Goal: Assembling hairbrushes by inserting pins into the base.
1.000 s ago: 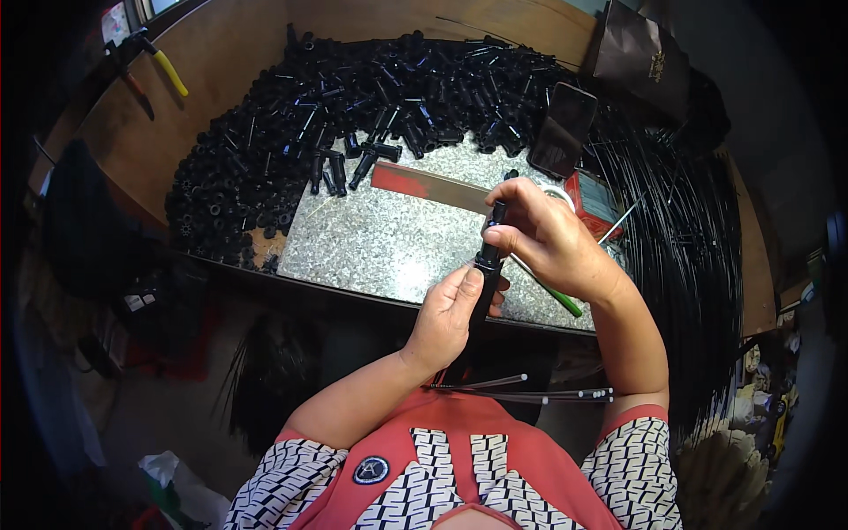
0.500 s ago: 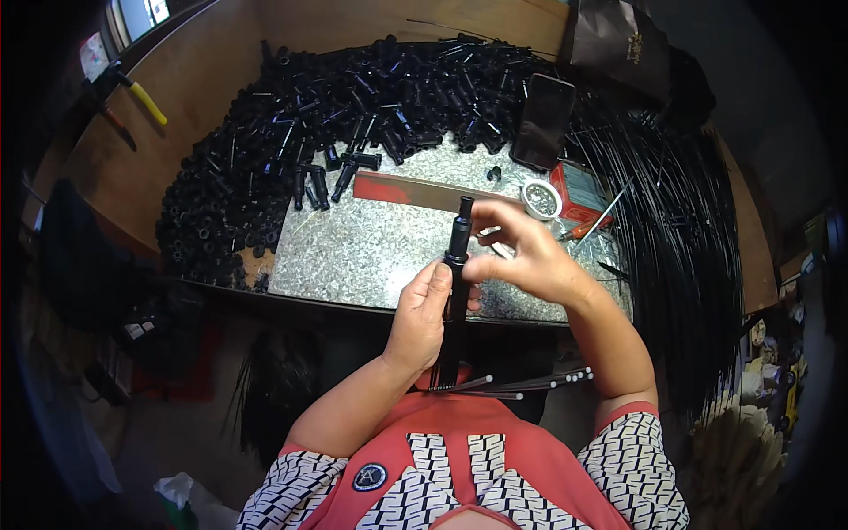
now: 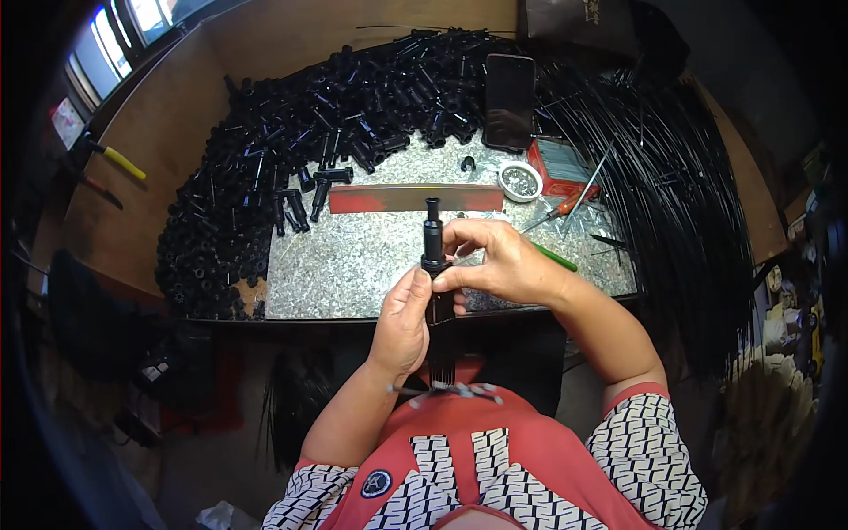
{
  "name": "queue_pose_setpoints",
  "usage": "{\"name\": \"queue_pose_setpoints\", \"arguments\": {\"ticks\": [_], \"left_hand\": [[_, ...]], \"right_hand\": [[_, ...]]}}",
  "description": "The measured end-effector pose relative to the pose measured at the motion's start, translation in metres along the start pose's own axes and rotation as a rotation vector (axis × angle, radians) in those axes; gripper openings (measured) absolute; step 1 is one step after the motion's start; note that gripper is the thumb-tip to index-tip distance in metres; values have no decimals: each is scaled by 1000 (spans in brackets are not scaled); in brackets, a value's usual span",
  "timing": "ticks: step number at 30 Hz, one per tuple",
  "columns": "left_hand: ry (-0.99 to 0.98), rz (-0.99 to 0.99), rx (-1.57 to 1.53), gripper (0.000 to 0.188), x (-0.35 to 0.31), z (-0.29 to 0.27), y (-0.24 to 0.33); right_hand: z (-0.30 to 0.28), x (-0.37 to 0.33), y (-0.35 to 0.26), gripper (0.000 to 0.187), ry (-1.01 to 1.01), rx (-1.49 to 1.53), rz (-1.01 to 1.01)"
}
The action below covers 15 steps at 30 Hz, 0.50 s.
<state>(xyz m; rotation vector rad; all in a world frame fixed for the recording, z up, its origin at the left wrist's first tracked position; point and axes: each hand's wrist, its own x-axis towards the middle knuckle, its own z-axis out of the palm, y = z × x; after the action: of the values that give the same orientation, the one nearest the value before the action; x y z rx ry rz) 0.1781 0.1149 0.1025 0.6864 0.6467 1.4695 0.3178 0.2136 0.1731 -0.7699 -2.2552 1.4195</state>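
An umbrella frame (image 3: 433,237), a black stepped tube with thin black ribs below it, stands upright in front of my chest. My left hand (image 3: 404,322) is closed round its middle, the thumb lying along the tube. At the collar, the thumb and fingers of my right hand (image 3: 508,265) are pinched against the same frame; whether they also hold some small part is hidden. Grey-white rib tips (image 3: 459,390) spread out, blurred, near my red shirt. Just beyond the frame a long flat bar (image 3: 380,200), partly red, lies on the speckled slab (image 3: 336,274).
Black tubular fittings (image 3: 336,110) are heaped at the back and left. A phone (image 3: 510,102), a white dish (image 3: 536,184) of small metal bits, a red box (image 3: 565,168) and a red-handled tool (image 3: 564,208) lie to the right. Long black rods (image 3: 680,212) cover the right side.
My right hand has drawn in from loosely spread fingers to a pinch at the frame's collar. The frame now stands straighter and slightly further left in view. The head view has shifted.
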Motion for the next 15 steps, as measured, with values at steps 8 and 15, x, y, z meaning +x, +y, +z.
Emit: {"name": "queue_pose_setpoints", "arguments": {"ticks": [8, 15], "left_hand": [[82, 105, 56, 40, -2, -16, 1], [60, 96, 33, 40, -2, -16, 5]], "right_hand": [[45, -16, 49, 41, 280, 145, 74], [62, -17, 38, 18, 156, 488, 148]]}}
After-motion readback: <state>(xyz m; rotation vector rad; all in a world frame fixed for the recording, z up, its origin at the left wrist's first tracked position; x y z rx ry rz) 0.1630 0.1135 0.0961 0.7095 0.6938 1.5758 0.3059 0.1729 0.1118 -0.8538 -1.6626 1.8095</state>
